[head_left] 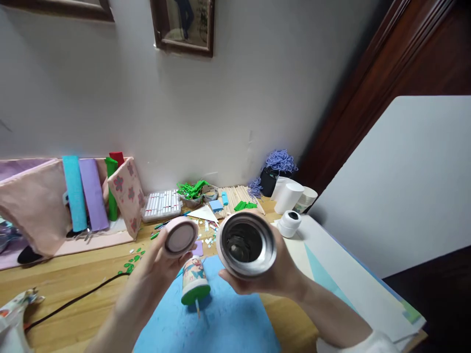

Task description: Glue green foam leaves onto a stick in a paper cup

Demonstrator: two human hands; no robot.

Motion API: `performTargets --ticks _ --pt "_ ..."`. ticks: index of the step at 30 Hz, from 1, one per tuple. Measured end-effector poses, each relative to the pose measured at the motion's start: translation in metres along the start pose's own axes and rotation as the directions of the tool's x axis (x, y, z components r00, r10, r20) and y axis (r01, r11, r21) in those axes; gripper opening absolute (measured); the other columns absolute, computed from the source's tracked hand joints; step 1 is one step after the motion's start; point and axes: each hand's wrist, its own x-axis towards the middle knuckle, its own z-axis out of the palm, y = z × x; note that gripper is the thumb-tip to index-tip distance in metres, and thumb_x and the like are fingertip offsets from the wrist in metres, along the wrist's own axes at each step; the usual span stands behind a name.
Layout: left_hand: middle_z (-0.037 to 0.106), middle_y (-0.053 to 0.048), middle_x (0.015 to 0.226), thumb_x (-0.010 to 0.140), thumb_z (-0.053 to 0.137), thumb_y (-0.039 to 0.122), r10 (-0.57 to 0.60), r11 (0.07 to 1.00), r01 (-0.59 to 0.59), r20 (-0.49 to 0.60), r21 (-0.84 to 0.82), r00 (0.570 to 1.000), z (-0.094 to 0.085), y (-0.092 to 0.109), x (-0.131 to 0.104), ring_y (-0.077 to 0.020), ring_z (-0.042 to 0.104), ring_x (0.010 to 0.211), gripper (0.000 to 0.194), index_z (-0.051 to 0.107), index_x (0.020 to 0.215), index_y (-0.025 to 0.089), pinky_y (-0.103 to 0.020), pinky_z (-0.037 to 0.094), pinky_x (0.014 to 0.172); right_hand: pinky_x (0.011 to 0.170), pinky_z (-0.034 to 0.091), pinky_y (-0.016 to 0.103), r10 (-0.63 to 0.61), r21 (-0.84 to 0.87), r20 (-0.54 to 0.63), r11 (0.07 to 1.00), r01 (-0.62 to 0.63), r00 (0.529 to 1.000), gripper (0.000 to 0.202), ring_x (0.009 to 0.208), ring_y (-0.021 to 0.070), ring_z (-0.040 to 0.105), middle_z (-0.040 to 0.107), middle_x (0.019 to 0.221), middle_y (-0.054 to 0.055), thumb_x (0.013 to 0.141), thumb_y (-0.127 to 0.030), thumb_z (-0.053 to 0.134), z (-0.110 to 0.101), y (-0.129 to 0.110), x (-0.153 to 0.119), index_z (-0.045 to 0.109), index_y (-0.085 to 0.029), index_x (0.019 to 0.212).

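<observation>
No text, label, brand, number or sign is showing legibly here. On the wall, the brown-framed picture is bearing small dark marks down its right side, possibly forming writing, but they are appearing too blurred to read.

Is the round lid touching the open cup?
Apart. The head view shows the lid in the left hand and the cup in the right hand, paper scraps visible between them.

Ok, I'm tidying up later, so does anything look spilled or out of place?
Small pale scraps and green bits lie scattered on the wooden table near the left hand, untidy beside the boxed markers.
</observation>
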Motion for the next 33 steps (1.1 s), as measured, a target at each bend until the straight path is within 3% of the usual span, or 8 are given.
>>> performTargets --ticks 6,16,20,22,25,28,30,33 --pt "0.06 -0.007 0.122 0.078 0.058 0.052 0.16 0.927 -0.174 0.068 0.331 0.985 0.039 0.004 0.046 -0.0282 0.049 0.12 0.049 0.058 0.115 0.021 -0.039 0.038 0.101 0.078 0.051 0.033 0.299 0.051 0.011 0.953 -0.299 0.954 0.057 0.091 0.0218 0.063 0.064 0.101 0.004 0.061 -0.029 0.076 0.028 0.048 -0.032 0.048 -0.024 0.11" --pt "0.051 -0.007 0.114 0.072 0.067 0.042 0.402 0.325 -0.447 0.306 0.833 0.863 0.064 -0.011 0.076 -0.0247 0.048 0.11 0.049 0.05 0.114 0.024 -0.041 0.04 0.093 0.062 0.05 0.032 0.518 -0.045 -0.051 0.853 -0.52 0.854 0.048 0.074 0.023 0.063 0.065 0.087 0.003 0.056 -0.032 0.073 0.027 0.079 -0.04 0.048 -0.023 0.095" --pt "0.051 -0.007 0.113 0.073 0.067 0.042 0.348 0.242 -0.48 0.387 0.843 0.854 0.072 -0.015 0.085 -0.0255 0.048 0.11 0.048 0.05 0.115 0.025 -0.042 0.041 0.092 0.054 0.046 0.031 0.542 -0.137 -0.119 0.821 -0.554 0.832 0.046 0.067 0.0232 0.06 0.061 0.077 0.001 0.051 -0.033 0.074 0.028 0.093 -0.038 0.044 -0.024 0.086" --pt "0.05 -0.008 0.118 0.073 0.067 0.039 0.307 0.278 -0.479 0.396 0.833 0.866 0.074 -0.017 0.094 -0.0261 0.048 0.113 0.053 0.049 0.12 0.025 -0.043 0.039 0.096 0.055 0.047 0.031 0.557 -0.122 -0.121 0.813 -0.57 0.821 0.048 0.067 0.0228 0.06 0.061 0.078 0.001 0.05 -0.033 0.075 0.027 0.099 -0.038 0.045 -0.024 0.086" --pt "0.048 -0.008 0.131 0.069 0.071 0.037 0.159 0.502 -0.456 0.44 0.735 0.884 0.069 -0.015 0.112 -0.0273 0.045 0.122 0.068 0.044 0.131 0.027 -0.043 0.035 0.104 0.063 0.051 0.033 0.579 0.036 -0.074 0.815 -0.578 0.812 0.052 0.077 0.0233 0.062 0.065 0.088 0.003 0.052 -0.031 0.076 0.021 0.103 -0.037 0.051 -0.021 0.096" --pt "0.047 -0.009 0.138 0.063 0.076 0.036 -0.069 0.767 -0.322 0.57 0.555 0.819 0.057 -0.009 0.131 -0.0299 0.043 0.127 0.082 0.04 0.136 0.027 -0.043 0.036 0.105 0.074 0.053 0.035 0.524 0.303 0.061 0.801 -0.516 0.85 0.054 0.09 0.0244 0.063 0.067 0.099 0.005 0.056 -0.029 0.078 0.01 0.101 -0.035 0.055 -0.021 0.104" --pt "0.045 -0.01 0.141 0.064 0.075 0.037 -0.077 0.849 -0.273 0.618 0.451 0.783 0.051 -0.006 0.14 -0.0303 0.039 0.131 0.079 0.043 0.135 0.025 -0.043 0.035 0.106 0.076 0.054 0.036 0.493 0.431 0.134 0.752 -0.498 0.86 0.053 0.092 0.0246 0.063 0.068 0.101 0.005 0.056 -0.029 0.079 0.005 0.099 -0.033 0.057 -0.021 0.103" --pt "0.047 -0.009 0.14 0.075 0.065 0.038 0.073 0.881 -0.322 0.574 0.346 0.816 0.056 -0.011 0.146 -0.0268 0.039 0.132 0.061 0.047 0.131 0.026 -0.041 0.034 0.107 0.076 0.055 0.038 0.593 0.428 0.072 0.708 -0.561 0.802 0.054 0.093 0.0256 0.064 0.067 0.103 0.007 0.057 -0.033 0.079 0.006 0.103 -0.032 0.056 -0.021 0.105"
